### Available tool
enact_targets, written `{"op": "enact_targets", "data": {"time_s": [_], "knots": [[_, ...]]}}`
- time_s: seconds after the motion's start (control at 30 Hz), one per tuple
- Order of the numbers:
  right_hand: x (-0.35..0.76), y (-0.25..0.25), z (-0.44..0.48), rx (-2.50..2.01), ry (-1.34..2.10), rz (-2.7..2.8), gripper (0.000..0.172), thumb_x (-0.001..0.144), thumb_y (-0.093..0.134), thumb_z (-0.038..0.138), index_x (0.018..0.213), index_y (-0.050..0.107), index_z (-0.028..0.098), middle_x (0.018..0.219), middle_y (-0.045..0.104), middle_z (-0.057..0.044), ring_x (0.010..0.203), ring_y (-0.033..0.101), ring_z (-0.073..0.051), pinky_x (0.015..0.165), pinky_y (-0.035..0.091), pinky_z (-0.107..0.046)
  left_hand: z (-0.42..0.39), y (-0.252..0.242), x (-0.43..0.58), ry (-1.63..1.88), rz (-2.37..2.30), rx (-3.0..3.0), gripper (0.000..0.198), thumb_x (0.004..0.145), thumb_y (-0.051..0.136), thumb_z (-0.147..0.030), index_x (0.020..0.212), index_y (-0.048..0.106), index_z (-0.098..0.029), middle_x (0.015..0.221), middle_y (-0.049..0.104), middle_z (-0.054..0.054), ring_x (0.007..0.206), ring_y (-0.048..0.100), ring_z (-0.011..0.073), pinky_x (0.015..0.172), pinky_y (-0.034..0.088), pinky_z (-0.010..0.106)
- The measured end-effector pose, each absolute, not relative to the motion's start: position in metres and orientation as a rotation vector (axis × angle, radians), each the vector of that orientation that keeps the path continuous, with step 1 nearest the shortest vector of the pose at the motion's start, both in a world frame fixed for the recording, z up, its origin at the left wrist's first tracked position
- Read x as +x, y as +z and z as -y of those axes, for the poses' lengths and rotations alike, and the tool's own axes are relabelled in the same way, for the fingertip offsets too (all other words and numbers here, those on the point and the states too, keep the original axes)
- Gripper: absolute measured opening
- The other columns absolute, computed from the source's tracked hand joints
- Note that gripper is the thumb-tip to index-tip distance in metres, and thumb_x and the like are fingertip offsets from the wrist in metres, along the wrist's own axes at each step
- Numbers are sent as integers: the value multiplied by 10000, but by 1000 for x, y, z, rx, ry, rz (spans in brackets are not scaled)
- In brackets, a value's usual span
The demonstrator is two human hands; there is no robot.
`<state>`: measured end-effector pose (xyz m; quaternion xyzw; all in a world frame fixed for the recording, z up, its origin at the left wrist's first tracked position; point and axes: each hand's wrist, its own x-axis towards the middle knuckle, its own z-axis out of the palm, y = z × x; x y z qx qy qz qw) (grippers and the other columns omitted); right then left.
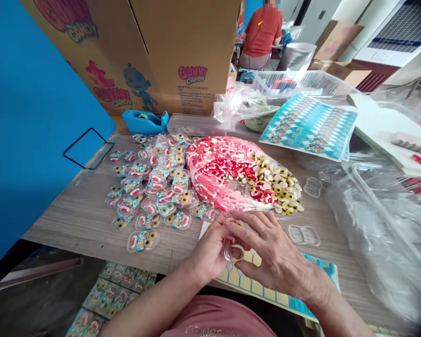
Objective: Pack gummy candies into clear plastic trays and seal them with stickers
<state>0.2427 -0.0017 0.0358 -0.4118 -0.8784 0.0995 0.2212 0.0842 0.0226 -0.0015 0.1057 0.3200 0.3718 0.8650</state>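
My left hand (212,250) is closed around a small clear plastic candy pack (228,250), at the near edge of the table. My right hand (272,245) is curled over the same pack from the right, its fingers on it and partly hiding it. Beneath both hands lies a sheet of stickers (277,298) in yellow and blue. Just beyond is a plastic bag (210,187), spread open, with red and white gummies (228,168) and yellow eye-shaped gummies (286,192). Many filled, labelled packs (157,182) are heaped to the left.
Empty clear shells (304,235) lie right of my hands, beside a large bag of clear plastic (382,234). Blue sticker sheets (308,126) rest behind. A blue tape dispenser (145,122) stands before tall cardboard boxes (182,42). A person in red (263,30) sits farther back.
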Motion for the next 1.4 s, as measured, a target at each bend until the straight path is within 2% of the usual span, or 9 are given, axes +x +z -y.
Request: {"op": "enact_targets", "data": {"time_s": [0.13, 0.27, 0.4, 0.53, 0.73, 0.87, 0.97, 1.17, 1.4], "knots": [[252, 36, 0, -1170, 286, 2108, 532, 832, 700, 242, 1328, 509, 255, 1122, 676, -72, 1075, 596, -265, 920, 472, -464, -29, -4, 80, 771, -640, 122, 322, 879, 645, -424, 1063, 624, -161, 824, 689, 66, 665, 676, 187, 562, 487, 264], [251, 27, 2, -1177, 280, 2099, 306, 876, 655, 176, 1160, 631, 286, 1010, 684, -40, 966, 625, -230, 838, 502, -426, -27, -10, 78, 721, -601, 18, 313, 956, 531, -436, 989, 643, -145, 839, 690, 80, 683, 680, 191, 595, 519, 301], [241, 11, 11, -1177, 298, 2088, 332, 887, 604, 100, 1164, 655, 275, 1048, 690, -62, 999, 635, -240, 829, 515, -427, -21, -23, 80, 714, -620, -87, 262, 939, 561, -408, 1013, 633, -168, 790, 651, 30, 589, 626, 149, 543, 509, 288], [235, 3, 13, -1087, 362, 2026, 302, 882, 608, 92, 1124, 674, 260, 998, 704, -66, 938, 659, -233, 774, 540, -396, -32, -40, 80, 667, -621, 62, 303, 878, 629, -435, 1050, 617, -186, 797, 668, 43, 567, 635, 173, 482, 481, 272], [236, 26, 2, -1082, 293, 2019, 263, 821, 655, 60, 998, 715, 246, 936, 716, -58, 908, 676, -250, 784, 537, -411, -42, -30, 52, 687, -525, 237, 471, 879, 592, -563, 1166, 612, -190, 827, 721, 94, 574, 656, 177, 475, 446, 239], [267, 36, 3, -1274, 147, 1900, 220, 817, 691, 81, 955, 719, 250, 877, 719, -34, 867, 677, -230, 789, 535, -399, -37, -14, 19, 860, -615, 207, 351, 939, 564, -441, 1173, 617, -185, 863, 724, 103, 630, 658, 166, 493, 441, 221], [285, 22, 26, -1372, 208, 2044, 162, 845, 702, 151, 976, 710, 247, 919, 739, -36, 888, 668, -229, 782, 522, -398, -33, -13, 3, 891, -660, 194, 315, 976, 503, -389, 1177, 616, -173, 871, 719, 116, 662, 668, 185, 525, 456, 243], [273, -19, 76, -1444, 237, 2336, 163, 900, 653, 226, 1057, 692, 238, 1212, 711, -66, 1090, 596, -301, 858, 448, -476, -12, -17, 12, 804, -692, 161, 315, 1004, 428, -366, 1179, 605, -173, 852, 707, 119, 656, 670, 204, 531, 465, 266], [273, -22, 69, -1408, 201, 2413, 158, 899, 663, 265, 1047, 687, 216, 1207, 712, -69, 1075, 587, -303, 848, 433, -462, -6, -15, 31, 781, -739, 144, 316, 1021, 371, -349, 1192, 570, -173, 865, 710, 134, 659, 676, 206, 565, 490, 282]]}}
